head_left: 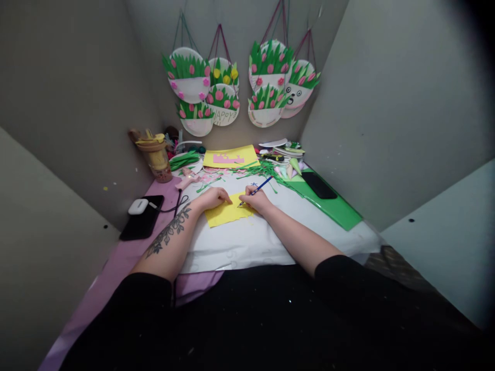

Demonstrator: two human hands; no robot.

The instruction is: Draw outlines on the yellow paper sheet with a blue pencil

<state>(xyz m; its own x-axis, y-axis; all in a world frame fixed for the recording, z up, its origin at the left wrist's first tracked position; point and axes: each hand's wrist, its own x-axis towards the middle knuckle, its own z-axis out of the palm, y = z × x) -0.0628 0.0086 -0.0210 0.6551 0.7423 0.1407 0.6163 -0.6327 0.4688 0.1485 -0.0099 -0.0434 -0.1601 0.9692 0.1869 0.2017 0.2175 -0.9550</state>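
Note:
A sheet of yellow paper (228, 217) lies on the white covering in front of me, its lower edge uneven. My right hand (255, 200) is closed around a blue pencil (264, 184), whose point meets the paper near its middle. On the upper left part of the same sheet rests my left hand (214, 199), holding nothing. Its fingers bend downward, with fingertips touching the paper; some are hidden behind the hand. Just beyond my right hand, a small blue drawing (253, 184) shows on the white covering.
Green paper scraps (263, 169) and a yellow sheet with pink cutouts (211, 157) lie at the back. A black phone (319, 185) sits on a green folder (350, 219) at right. At left stand a cup (159, 162) and a white earbud case (138, 206). Decorated paper plates (189, 90) hang above.

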